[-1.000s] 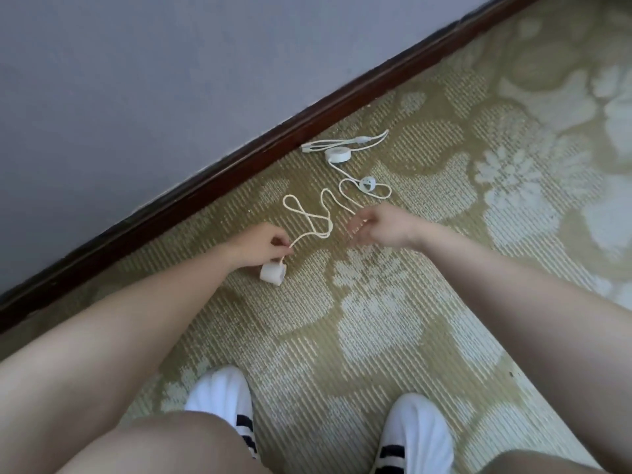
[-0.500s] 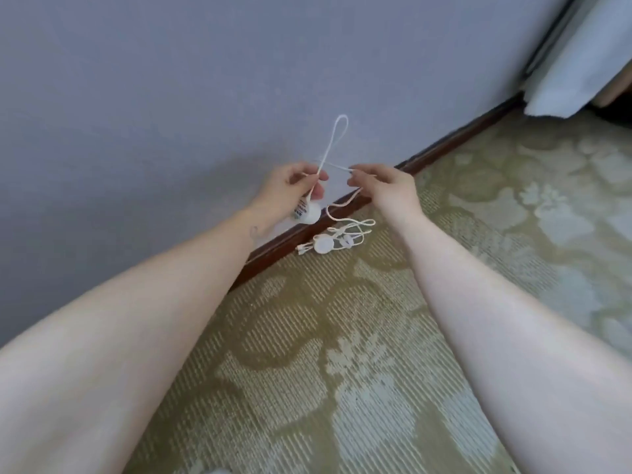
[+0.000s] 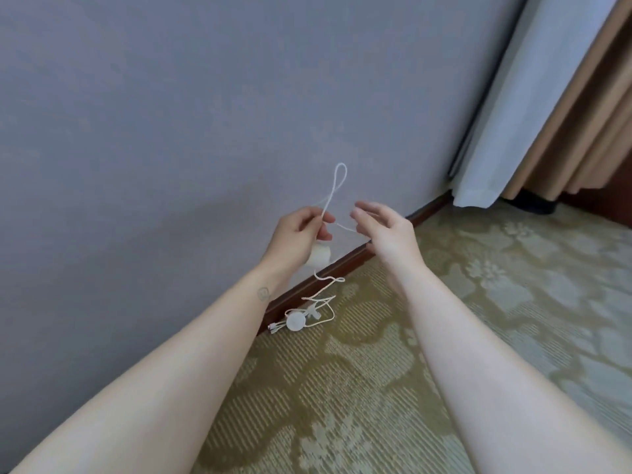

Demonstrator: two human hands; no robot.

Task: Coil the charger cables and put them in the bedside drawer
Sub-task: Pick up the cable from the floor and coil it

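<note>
1. Here, the left hand [image 3: 297, 236] is raised in front of the grey-blue wall [image 3: 171, 131], its grip closed in a pinch on the white charger cable [image 3: 329, 196] between thumb and fingers.
2. Above that grip a narrow loop of the cable stands up. Just below the grip hangs the white charger plug [image 3: 320, 258], partly hidden by the hand.
3. To the right of the grip a short strand crosses to the right hand [image 3: 390, 234], whose fingers are loosely extended. Whether this grip actually holds the strand cannot be told.
4. Below the left grip the cable drops in kinks to the patterned carpet [image 3: 376, 388], well beneath both hands.
5. There its far end lies in a loose tangle with a round white disc [image 3: 295, 322] and small connectors [image 3: 273, 326], just beside the dark wooden skirting board [image 3: 429, 209].
6. Farther off, right of the right hand, a white curtain [image 3: 496, 131] and a tan curtain [image 3: 574, 124] hang down to the floor.
</note>
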